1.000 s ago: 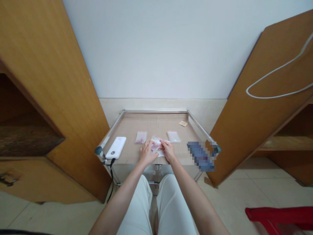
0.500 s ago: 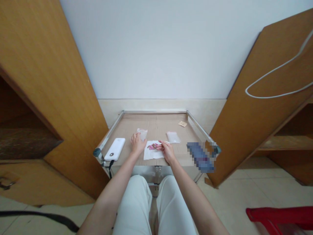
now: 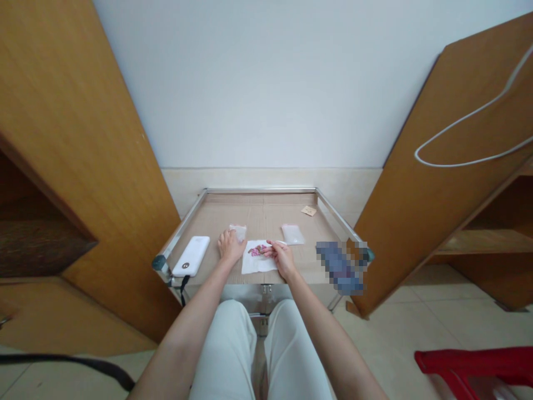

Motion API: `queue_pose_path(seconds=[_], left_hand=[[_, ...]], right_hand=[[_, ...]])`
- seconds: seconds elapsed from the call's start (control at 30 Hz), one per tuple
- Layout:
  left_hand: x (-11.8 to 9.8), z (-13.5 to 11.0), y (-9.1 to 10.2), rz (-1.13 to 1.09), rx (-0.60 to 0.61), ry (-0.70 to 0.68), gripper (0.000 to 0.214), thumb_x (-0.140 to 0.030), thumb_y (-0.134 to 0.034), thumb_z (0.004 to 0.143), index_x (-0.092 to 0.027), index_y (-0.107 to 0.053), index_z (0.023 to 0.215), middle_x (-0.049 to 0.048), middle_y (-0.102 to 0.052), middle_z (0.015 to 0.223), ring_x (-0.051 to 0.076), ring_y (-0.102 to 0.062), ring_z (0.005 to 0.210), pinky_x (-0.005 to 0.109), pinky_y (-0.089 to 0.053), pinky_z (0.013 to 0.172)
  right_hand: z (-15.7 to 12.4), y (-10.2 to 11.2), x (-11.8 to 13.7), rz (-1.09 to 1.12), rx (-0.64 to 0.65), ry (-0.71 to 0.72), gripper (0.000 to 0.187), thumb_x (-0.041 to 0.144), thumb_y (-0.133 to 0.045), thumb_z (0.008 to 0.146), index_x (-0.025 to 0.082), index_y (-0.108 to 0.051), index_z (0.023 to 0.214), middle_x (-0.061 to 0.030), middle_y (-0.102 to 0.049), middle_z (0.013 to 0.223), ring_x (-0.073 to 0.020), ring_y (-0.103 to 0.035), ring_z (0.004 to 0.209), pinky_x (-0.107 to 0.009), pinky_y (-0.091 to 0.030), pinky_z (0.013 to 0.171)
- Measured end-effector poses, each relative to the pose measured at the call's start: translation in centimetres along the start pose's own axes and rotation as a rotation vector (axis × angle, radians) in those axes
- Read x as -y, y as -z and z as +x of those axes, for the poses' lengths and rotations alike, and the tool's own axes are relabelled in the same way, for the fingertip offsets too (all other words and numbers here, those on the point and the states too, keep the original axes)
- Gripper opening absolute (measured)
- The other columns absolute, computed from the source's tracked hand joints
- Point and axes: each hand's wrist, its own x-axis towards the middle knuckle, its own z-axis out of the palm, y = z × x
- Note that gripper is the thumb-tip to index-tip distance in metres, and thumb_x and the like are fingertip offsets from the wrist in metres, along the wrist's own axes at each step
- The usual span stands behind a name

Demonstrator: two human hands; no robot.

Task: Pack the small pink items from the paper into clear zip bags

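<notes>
White wall fills the background above a pale skirting; the floor is tiled.

Far left: 1 wooden panel (image 3: pixel 83 139) leans at an angle beside the table (image 3: pixel 260 190), a metal-framed surface with a brown top.

Left edge of table: 1 white power bank (image 3: pixel 190 256) lies flat, near the front rail; a black cable (image 3: pixel 182 282) hangs from its near end.

Left hand (image 3: pixel 229 245): palm down, fingers bent forward and resting on the near part of a small clear bag (image 3: pixel 239 230); whether the fingers grip the bag cannot be told.

Centre: 1 white paper sheet (image 3: pixel 259 263) lies flat between the 2 hands; a small heap of pink pieces (image 3: pixel 255 251) sits on its far half.

Right hand (image 3: pixel 283 257): thumb and forefinger drawn together at the right side of the heap, touching it; whether a piece is pinched between them is too small to tell; the other fingers are curled.

Right of the hand: a second clear bag (image 3: pixel 292 234) lies flat, apart from the sheet; 1 small tan tag (image 3: pixel 308 210) lies near the far right corner; 1 blue object (image 3: pixel 339 264), blurred out, sits at the front right corner.

Far right: a second wooden panel (image 3: pixel 420 194) carries a white wire hanger (image 3: pixel 470 133); 1 red plastic item (image 3: pixel 474 364) stands on the floor.
</notes>
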Motion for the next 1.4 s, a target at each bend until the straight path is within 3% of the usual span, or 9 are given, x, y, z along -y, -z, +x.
queue_pose_path(seconds=[0.3,0.53,1.03,1.2,1.4], left_hand=[[0.4,-0.1,-1.1,-0.015,0.061,-0.072,0.059,-0.040,-0.042,0.072,-0.014,-0.032,0.123,0.0152,-0.024,0.135,0.028,-0.024,0.122,0.040,-0.027,0.093],[0.3,-0.1,-1.1,-0.008,0.100,-0.132,0.050,-0.032,-0.038,0.075,-0.018,-0.035,0.122,0.0106,-0.025,0.136,0.026,-0.025,0.122,0.037,-0.028,0.094],[0.5,0.0,-1.0,0.012,0.182,-0.082,0.058,-0.042,-0.040,0.072,-0.020,-0.032,0.125,0.0122,-0.022,0.137,0.029,-0.020,0.124,0.047,-0.023,0.094],[0.5,-0.3,-0.2,-0.010,0.154,-0.058,0.066,-0.045,-0.042,0.071,-0.021,-0.023,0.129,0.0116,-0.019,0.138,0.028,-0.017,0.125,0.049,-0.021,0.095],[1.0,-2.4,0.3,-0.089,0.062,-0.054,0.066,-0.041,-0.045,0.071,-0.020,-0.021,0.129,0.0112,-0.020,0.137,0.027,-0.017,0.125,0.049,-0.020,0.096]], right_hand=[[0.0,-0.1,0.0,0.011,-0.002,0.001,0.025,0.034,-0.058,0.062,0.012,-0.061,0.073,-0.0038,-0.064,0.055,-0.0119,-0.056,0.046,-0.023,-0.043,0.049],[0.0,0.0,-0.1,0.003,-0.005,0.004,0.024,0.035,-0.058,0.063,0.013,-0.062,0.073,-0.0036,-0.065,0.056,-0.0124,-0.057,0.047,-0.023,-0.043,0.050],[0.1,0.0,-0.2,0.001,-0.003,0.012,0.025,0.035,-0.058,0.063,0.013,-0.062,0.073,-0.0039,-0.065,0.056,-0.0118,-0.057,0.046,-0.023,-0.043,0.050],[0.0,0.0,-0.1,-0.011,-0.004,0.009,0.023,0.034,-0.058,0.062,0.013,-0.062,0.071,-0.0031,-0.064,0.055,-0.0115,-0.056,0.046,-0.022,-0.043,0.050],[0.0,-0.1,-0.1,-0.021,0.004,0.014,0.023,0.034,-0.058,0.062,0.013,-0.062,0.071,-0.0030,-0.064,0.056,-0.0116,-0.055,0.046,-0.023,-0.043,0.050]])
